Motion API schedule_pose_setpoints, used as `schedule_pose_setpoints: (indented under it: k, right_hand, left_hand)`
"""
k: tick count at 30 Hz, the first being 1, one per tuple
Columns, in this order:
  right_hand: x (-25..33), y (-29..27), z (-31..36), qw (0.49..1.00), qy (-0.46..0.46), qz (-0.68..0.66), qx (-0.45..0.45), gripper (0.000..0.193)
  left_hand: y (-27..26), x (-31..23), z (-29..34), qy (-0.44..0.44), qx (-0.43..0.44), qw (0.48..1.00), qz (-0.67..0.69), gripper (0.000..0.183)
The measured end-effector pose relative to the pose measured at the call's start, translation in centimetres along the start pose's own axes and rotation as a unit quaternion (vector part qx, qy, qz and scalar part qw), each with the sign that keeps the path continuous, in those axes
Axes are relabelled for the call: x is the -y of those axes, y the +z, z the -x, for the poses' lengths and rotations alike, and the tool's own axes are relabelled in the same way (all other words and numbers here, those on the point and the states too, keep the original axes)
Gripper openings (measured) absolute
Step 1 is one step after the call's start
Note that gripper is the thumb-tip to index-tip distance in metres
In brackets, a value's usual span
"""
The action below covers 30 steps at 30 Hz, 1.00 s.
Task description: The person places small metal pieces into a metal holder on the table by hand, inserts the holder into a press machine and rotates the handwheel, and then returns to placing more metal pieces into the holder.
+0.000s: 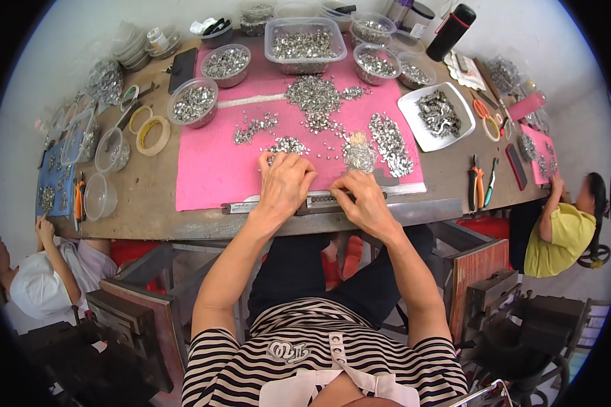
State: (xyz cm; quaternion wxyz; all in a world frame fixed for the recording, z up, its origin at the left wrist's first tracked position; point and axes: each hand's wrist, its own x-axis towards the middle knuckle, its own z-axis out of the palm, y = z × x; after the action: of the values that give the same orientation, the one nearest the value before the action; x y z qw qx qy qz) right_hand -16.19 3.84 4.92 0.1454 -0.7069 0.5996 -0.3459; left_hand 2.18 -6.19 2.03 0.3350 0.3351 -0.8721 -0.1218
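Your bench point(142, 207) spans the view ahead of you, its front edge passing beneath both your wrists. The pink mat point(214, 173) covers the middle and nearly meets that edge; a broad pink stretch shows at its near left corner. Toward its far end you have a rectangular tub point(305, 68) of metal bits, with round tubs point(229, 82) close on either side, so sideways room is tight there. The white square dish point(416, 121) sits at the mat's right edge. Your left hand point(285, 182) curls its fingers down at a small pile; your right hand point(366, 202) brings thumb and forefinger close together at a slim metal bar point(320, 201). I cannot tell whether either grips a bit. Orange-handled pliers point(480, 184) lie farther right, brown wood between them and the mat. The bar lies along the mat's near edge, between your hands. Small silvery pieces point(312, 93) spread over the mat, the nearest pile by your left fingertips.
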Motion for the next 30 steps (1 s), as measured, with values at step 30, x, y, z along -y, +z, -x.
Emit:
schedule_pose_setpoints:
  k: [30]
  right_hand:
    - [-3.9,3.2,-4.4,0.982,-0.048,0.159,-0.091,0.008]
  left_hand:
    - [-0.1,-3.3,2.9,0.045,0.0,0.996,0.08,0.009]
